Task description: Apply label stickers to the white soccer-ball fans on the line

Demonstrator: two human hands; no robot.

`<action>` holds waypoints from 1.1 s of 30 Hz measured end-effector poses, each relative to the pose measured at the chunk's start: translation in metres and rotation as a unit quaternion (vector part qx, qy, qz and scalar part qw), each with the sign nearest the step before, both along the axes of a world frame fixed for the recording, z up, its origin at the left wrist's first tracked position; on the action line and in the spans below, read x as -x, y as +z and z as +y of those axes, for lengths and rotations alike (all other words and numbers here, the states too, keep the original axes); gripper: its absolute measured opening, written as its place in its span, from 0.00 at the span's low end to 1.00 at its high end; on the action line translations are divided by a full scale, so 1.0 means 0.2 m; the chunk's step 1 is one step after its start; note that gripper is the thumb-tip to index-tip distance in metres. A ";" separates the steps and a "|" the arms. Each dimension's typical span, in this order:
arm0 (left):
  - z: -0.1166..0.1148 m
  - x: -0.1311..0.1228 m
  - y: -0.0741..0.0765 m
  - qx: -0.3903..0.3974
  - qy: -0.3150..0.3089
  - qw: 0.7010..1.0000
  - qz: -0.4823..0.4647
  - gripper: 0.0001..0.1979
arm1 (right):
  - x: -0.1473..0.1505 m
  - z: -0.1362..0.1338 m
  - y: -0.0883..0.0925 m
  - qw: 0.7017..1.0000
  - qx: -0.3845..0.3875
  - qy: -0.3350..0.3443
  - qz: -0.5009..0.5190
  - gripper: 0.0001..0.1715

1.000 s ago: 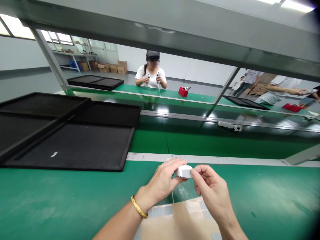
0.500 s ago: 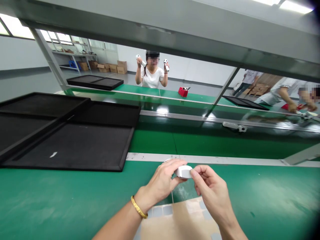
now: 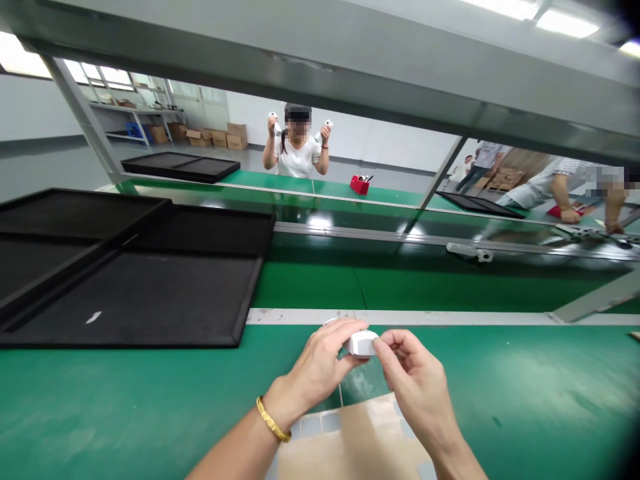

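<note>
My left hand is wrapped round a white plastic device, thumb below and fingers over the top. Most of its body is hidden behind that hand. A grey sticker covers the flat end facing me. Closed in a pinch, my right hand has its thumb and forefinger at the sticker's right edge. Below both hands lies a beige backing sheet with rows of grey stickers along its sides.
Black divided trays take up the left of the green bench. Another white device lies on the belt beyond the white rail. Across from me, a person holds two white devices near a red box. Another co-worker leans in at right.
The view has shifted slightly. My hands keep nearly the same hold at the device's end. The person opposite has shifted their devices a little, and the co-worker at right has moved their hands.
</note>
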State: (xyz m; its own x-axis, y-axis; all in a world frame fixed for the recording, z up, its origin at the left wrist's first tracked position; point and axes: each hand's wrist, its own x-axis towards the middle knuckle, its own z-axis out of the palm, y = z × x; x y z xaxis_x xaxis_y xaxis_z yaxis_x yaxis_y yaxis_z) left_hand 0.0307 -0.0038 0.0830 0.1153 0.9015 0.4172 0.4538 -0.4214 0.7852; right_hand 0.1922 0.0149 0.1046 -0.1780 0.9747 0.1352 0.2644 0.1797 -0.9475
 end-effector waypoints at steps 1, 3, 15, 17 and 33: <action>0.00 0.00 0.00 -0.001 0.000 1.000 0.001 0.19 | 0.00 0.00 0.00 1.000 -0.006 0.002 -0.006 0.15; 0.00 0.00 0.00 -0.003 -0.001 1.000 0.004 0.19 | 0.00 0.00 -0.01 1.000 -0.020 -0.005 -0.013 0.14; 0.00 -0.01 0.00 -0.005 -0.006 1.000 0.010 0.19 | 0.01 -0.02 -0.03 0.999 -0.020 -0.020 -0.039 0.12; 0.00 0.00 -0.01 0.000 -0.003 1.000 0.006 0.19 | 0.02 -0.02 -0.04 0.999 -0.016 -0.034 -0.009 0.12; 0.00 0.00 -0.01 0.019 0.010 1.000 -0.016 0.22 | 0.10 0.02 -0.15 0.990 0.012 0.003 0.138 0.16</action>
